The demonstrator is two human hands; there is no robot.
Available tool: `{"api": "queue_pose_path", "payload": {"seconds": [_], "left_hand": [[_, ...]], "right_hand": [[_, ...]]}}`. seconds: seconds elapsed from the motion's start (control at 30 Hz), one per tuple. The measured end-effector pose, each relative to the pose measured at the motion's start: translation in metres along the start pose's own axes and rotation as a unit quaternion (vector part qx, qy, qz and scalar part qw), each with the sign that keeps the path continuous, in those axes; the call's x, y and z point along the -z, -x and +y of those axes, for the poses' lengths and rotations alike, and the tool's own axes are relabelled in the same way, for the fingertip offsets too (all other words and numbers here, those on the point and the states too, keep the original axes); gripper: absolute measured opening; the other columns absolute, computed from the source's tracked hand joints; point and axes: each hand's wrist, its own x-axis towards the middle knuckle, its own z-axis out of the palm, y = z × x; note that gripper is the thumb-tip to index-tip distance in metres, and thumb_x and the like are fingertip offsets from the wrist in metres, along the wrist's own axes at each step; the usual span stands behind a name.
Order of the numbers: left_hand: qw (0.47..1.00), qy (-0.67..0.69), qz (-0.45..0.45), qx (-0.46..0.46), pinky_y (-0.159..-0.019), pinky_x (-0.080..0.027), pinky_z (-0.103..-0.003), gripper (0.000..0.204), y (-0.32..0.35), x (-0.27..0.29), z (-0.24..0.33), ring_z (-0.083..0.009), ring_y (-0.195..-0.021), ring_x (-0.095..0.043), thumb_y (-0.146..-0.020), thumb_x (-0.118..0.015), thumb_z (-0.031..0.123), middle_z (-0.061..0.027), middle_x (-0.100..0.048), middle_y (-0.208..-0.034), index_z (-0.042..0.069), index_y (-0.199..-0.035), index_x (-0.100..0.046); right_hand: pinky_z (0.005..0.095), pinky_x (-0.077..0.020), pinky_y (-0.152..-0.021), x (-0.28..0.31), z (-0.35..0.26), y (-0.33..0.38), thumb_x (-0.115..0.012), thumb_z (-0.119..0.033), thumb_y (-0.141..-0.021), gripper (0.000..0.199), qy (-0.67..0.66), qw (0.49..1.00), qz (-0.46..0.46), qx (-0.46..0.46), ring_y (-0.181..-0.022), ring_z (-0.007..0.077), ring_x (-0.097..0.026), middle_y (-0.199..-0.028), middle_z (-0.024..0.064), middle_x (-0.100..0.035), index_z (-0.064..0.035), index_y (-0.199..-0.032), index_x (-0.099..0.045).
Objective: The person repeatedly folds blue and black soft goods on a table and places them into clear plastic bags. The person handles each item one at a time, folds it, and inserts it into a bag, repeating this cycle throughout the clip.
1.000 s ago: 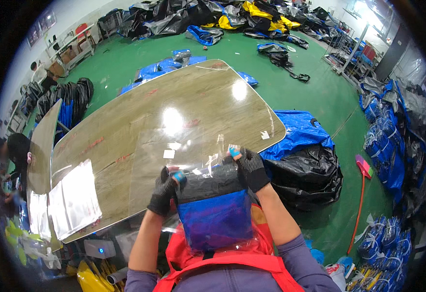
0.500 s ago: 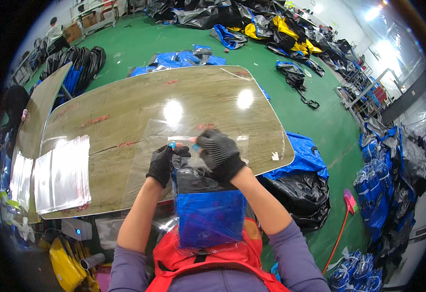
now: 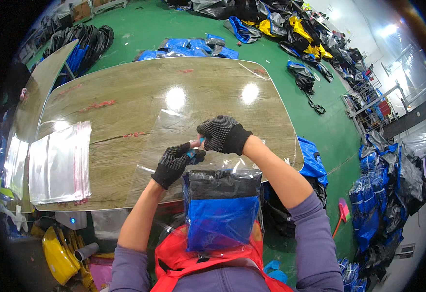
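Note:
A clear plastic bag (image 3: 222, 221) with a folded blue and black sheet-like item inside leans upright against my red apron, at the table's near edge. Just above its top, my left hand (image 3: 176, 163) and my right hand (image 3: 222, 135) meet with fingers curled together. Both wear black dotted gloves with bare fingertips, and bits of blue show on the fingers. Whatever the fingertips pinch is too small to tell. Beneath my hands, clear film (image 3: 162, 131) lies on the wood-patterned table (image 3: 125, 102).
A stack of flat clear bags (image 3: 59, 163) lies at the table's left. Blue packets (image 3: 188, 47) sit beyond the far edge. Black and blue bundles (image 3: 373, 199) line the right side. A pink broom (image 3: 343, 210) stands on the green floor. Another person's hand (image 3: 23, 93) shows far left.
My right hand has risen away from the filled bag's top and come together with the left. The bag sits slightly farther right in view; the whole view has shifted a little.

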Motion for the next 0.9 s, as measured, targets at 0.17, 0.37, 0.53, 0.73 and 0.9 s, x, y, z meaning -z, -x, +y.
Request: {"api": "queue_pose_path", "payload": {"seconds": [0.17, 0.37, 0.53, 0.73, 0.9], "left_hand": [[0.997, 0.031, 0.067, 0.014, -0.081, -0.054, -0.034, 0.037, 0.006, 0.008, -0.003, -0.0236, -0.093, -0.067, -0.093, -0.056, 0.022, -0.0163, -0.068, -0.104, -0.003, -0.12, -0.057], [0.989, -0.069, 0.106, 0.082, -0.076, -0.05, -0.03, 0.039, 0.001, 0.036, 0.003, -0.0189, -0.085, -0.065, -0.094, -0.054, 0.034, -0.0124, -0.07, -0.099, 0.0, -0.11, -0.064], [0.99, -0.027, -0.003, 0.136, -0.066, -0.048, -0.026, 0.042, -0.004, 0.047, 0.029, -0.0123, -0.072, -0.06, -0.093, -0.055, 0.035, -0.0093, -0.069, -0.105, 0.003, -0.12, -0.059], [0.989, -0.149, -0.014, 0.001, -0.108, -0.033, -0.041, 0.047, 0.064, 0.041, 0.013, -0.0311, -0.128, -0.046, -0.093, -0.056, 0.039, -0.019, -0.048, -0.138, 0.0, -0.118, -0.061], [0.928, -0.343, -0.143, -0.023, -0.111, -0.027, -0.041, 0.027, 0.098, 0.021, 0.044, -0.0335, -0.135, -0.039, -0.09, -0.056, 0.02, -0.0206, -0.045, -0.141, 0.003, -0.108, -0.068]], "right_hand": [[0.0391, -0.0492, -0.07, 0.052, 0.098, 0.091, -0.053, -0.029, -0.088, 0.023, -0.126, 0.92, 0.315, -0.196, -0.079, 0.0254, -0.061, -0.085, 0.013, -0.063, -0.0087, -0.087, -0.063], [0.0317, -0.0457, -0.049, 0.083, 0.091, 0.205, -0.047, -0.037, -0.095, 0.024, -0.375, 0.604, 0.597, -0.373, -0.061, 0.02, -0.061, -0.08, 0.0071, -0.064, -0.0154, -0.096, -0.057], [0.0277, -0.0454, -0.05, -0.031, 0.051, 0.153, -0.052, -0.017, -0.094, 0.037, -0.327, 0.916, 0.141, -0.184, -0.06, 0.0122, -0.06, -0.092, 0.0089, -0.069, -0.0054, -0.129, -0.053], [0.036, -0.042, -0.1, -0.028, 0.0, 0.191, -0.059, -0.039, -0.092, 0.046, -0.641, 0.724, 0.225, -0.117, -0.124, 0.028, -0.051, -0.124, 0.0169, -0.059, -0.0011, -0.117, -0.061], [0.0472, -0.037, -0.106, -0.04, -0.042, 0.247, -0.064, -0.019, -0.071, 0.045, 0.018, 0.99, 0.106, -0.091, -0.126, 0.0387, -0.047, -0.133, 0.0074, -0.056, -0.0313, -0.114, -0.066]]}}
